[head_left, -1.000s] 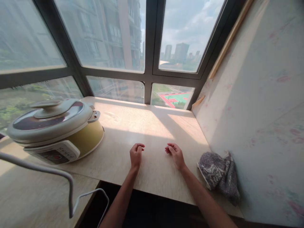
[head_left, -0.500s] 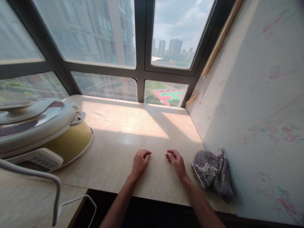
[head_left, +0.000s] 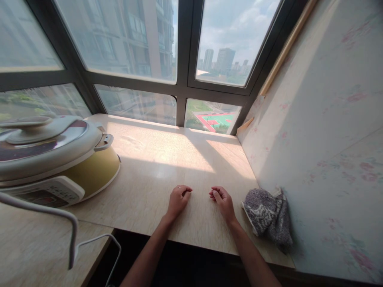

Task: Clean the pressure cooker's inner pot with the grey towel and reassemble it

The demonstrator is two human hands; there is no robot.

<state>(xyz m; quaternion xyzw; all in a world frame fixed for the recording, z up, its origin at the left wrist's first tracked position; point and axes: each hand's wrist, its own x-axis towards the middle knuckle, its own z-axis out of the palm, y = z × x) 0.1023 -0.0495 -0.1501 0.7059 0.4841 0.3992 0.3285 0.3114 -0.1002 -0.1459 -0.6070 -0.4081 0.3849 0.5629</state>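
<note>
The bare left hand and right hand are loosely curled, any pinch untellable; the crumpled grey-and-white cloth, at the latter's three o'clock, could be knocked by outward swinging.

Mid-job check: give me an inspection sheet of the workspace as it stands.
Surface: pale countertop, sunlit toward the window.
Job's things: cooker at left, lid on.
Clutter: crumpled grey cloth, right of the right hand.
Hands: left hand and right apart, fingers curled, nothing seen in either; contact with countertop unclear.
Cables: pale cable at lower left; ends unclear.
Surroundings: dark-framed window ahead, floral wall at right.
</note>
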